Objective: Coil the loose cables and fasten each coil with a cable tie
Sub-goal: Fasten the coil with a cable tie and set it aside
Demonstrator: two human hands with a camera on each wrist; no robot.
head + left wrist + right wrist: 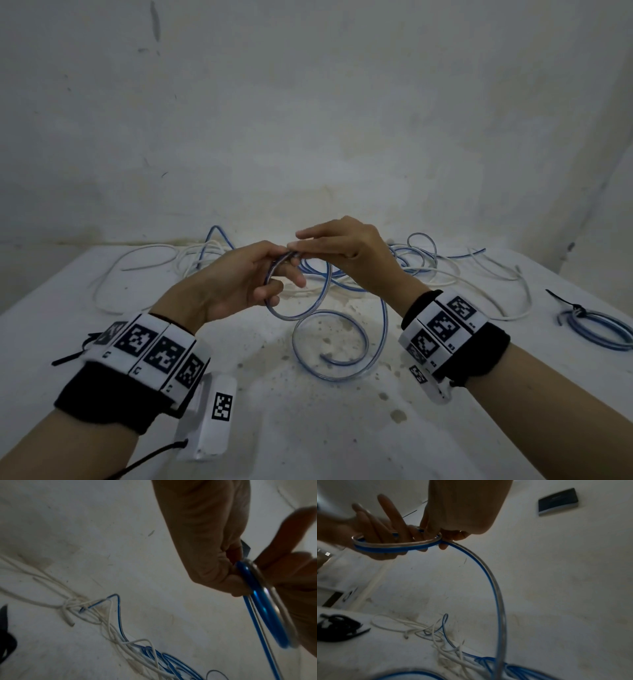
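Note:
A clear cable with a blue stripe forms a small loop above the white table. My left hand holds this loop, its fingers curled through it. My right hand pinches the cable at the top of the loop. The rest of the cable curls down into a spiral on the table. In the left wrist view my left hand grips the loop beside the right hand's fingers. In the right wrist view my right hand pinches where the loop meets the trailing length.
A tangle of white cables and blue cables lies along the back of the table by the wall. A blue coil fastened with a black tie lies at the right edge. Black cable ties lie at the left.

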